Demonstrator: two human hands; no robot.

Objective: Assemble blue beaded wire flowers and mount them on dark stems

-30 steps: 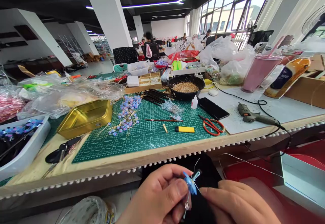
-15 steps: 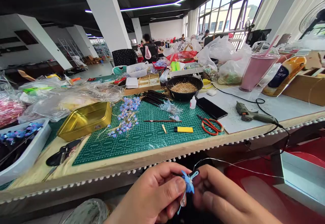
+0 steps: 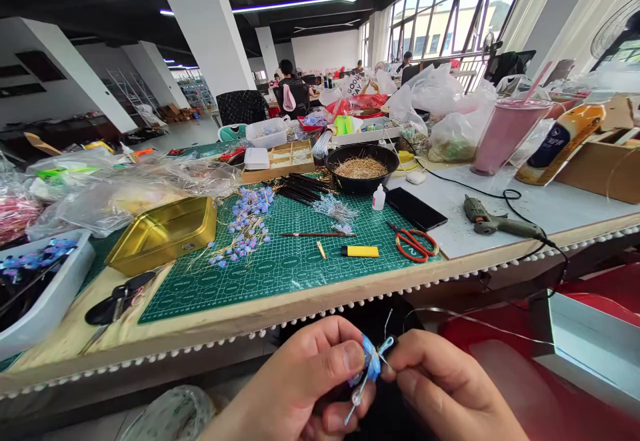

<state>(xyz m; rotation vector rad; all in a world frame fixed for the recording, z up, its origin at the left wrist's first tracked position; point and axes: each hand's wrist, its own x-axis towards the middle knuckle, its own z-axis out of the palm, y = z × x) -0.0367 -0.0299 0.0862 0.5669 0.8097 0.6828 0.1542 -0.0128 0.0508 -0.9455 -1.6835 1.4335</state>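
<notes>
Below the table's front edge, my left hand [image 3: 313, 381] pinches a small blue flower ornament [image 3: 371, 361] between thumb and fingers. From it a light-blue loop sticks out at the upper right, and a strand with a clear bead [image 3: 357, 399] hangs toward the lower left. Close against its right side, the fingertips of my right hand [image 3: 445, 377] are pressed together on a thin wire, partly hidden there. A pale length of this wire [image 3: 480, 323] runs off to a light-blue box [image 3: 593, 341] at the right. One short wire end points up above the flower.
On the green cutting mat [image 3: 280, 274] lie blue flower sprigs [image 3: 245, 227], a yellow lighter [image 3: 363, 251], orange-handled scissors [image 3: 417, 246], a brush and a phone [image 3: 416, 207]. A gold tin [image 3: 163, 234] stands left, a black bowl [image 3: 363, 167] behind, a glue gun [image 3: 500, 219] right.
My right hand has drawn slightly away from the flower, showing more of it and the loop. The wire end now stands up above the flower. The view has shifted slightly.
</notes>
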